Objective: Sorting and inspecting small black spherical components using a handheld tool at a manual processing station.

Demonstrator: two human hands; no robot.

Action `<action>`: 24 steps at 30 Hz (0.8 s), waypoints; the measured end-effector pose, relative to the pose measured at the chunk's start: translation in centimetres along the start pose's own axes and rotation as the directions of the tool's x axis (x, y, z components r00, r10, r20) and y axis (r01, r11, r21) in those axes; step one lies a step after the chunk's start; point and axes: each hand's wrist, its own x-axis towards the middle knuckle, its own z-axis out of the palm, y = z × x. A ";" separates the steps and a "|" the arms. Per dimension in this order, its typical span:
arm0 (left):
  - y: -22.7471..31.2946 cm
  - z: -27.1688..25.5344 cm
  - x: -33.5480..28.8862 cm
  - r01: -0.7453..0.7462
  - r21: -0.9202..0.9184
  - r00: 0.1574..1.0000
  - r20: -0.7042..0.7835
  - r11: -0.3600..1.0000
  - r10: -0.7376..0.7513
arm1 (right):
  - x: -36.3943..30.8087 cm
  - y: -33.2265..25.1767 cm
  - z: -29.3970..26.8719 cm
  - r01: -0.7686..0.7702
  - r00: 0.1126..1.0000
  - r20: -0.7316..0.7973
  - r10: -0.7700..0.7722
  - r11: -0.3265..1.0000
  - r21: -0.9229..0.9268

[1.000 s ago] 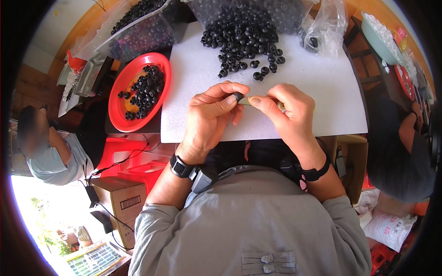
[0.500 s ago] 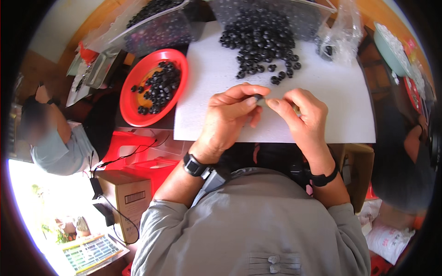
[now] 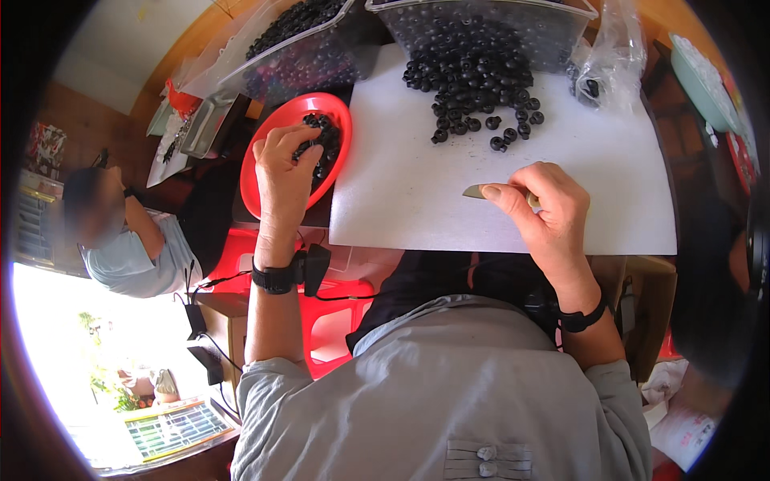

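My left hand [image 3: 285,164] is over a red plastic bowl [image 3: 248,180] at the left of the table. Its thumb and fingertips stand apart just above small round black parts [image 3: 325,164] in the bowl, and I see nothing held between them. In my right hand [image 3: 549,204] is a small knife [image 3: 473,191], its short blade sticking out to the left past the thumb and its handle mostly hidden in the palm. That hand is closed above the near part of a white sheet [image 3: 401,192]. A loose heap of round black parts [image 3: 473,72] lies at the sheet's far side.
Behind the heap stands a clear plastic bin [image 3: 553,40], with another bin of black parts [image 3: 305,56] at its left. A clear plastic bag [image 3: 613,68] is at the far right. Another person [image 3: 132,248] sits at the left, near a metal tray [image 3: 210,124].
My left hand has moved left from beside the right hand to the red bowl, and its fingers have parted. The dark piece between my hands is gone from there; the knife blade now shows.
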 end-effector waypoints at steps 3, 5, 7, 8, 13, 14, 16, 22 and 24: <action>1.9 1.5 -0.1 -0.051 -0.087 0.999 0.012 0.995 0.052 | -0.1 0.1 0.1 -0.008 1.000 -0.021 0.009 1.000 0.015; 4.5 2.8 0.0 -0.058 -0.268 0.992 0.097 0.962 0.087 | -0.2 0.0 0.0 -0.010 1.000 -0.028 0.010 1.000 0.015; 6.4 4.6 0.5 -0.124 -0.297 0.971 0.158 0.947 0.177 | -0.2 0.1 0.0 -0.012 0.999 -0.039 0.013 1.000 0.013; 6.9 5.6 0.8 -0.184 -0.278 0.955 0.174 0.943 0.238 | -0.2 0.1 0.0 -0.014 0.999 -0.037 0.015 1.000 0.012; 7.8 8.5 1.6 -0.187 -0.224 0.929 0.277 0.957 0.247 | -0.2 0.0 0.0 -0.025 0.999 -0.033 0.026 1.000 0.015; 7.4 8.8 1.8 -0.187 -0.227 0.928 0.277 0.956 0.247 | -0.2 0.0 0.0 -0.021 0.999 -0.035 0.021 1.000 0.010; 6.7 9.3 2.1 -0.230 -0.185 0.937 0.224 0.956 0.269 | -0.3 0.1 0.0 -0.014 0.999 -0.034 0.014 1.000 0.006; 7.6 7.9 1.0 -0.228 -0.242 0.937 0.208 0.943 0.280 | -0.3 0.1 -0.1 -0.038 0.999 -0.021 0.038 0.999 -0.019; 7.7 8.5 0.5 -0.268 -0.230 0.930 0.191 0.935 0.314 | -0.2 0.0 0.0 -0.020 1.000 -0.024 0.020 1.000 -0.016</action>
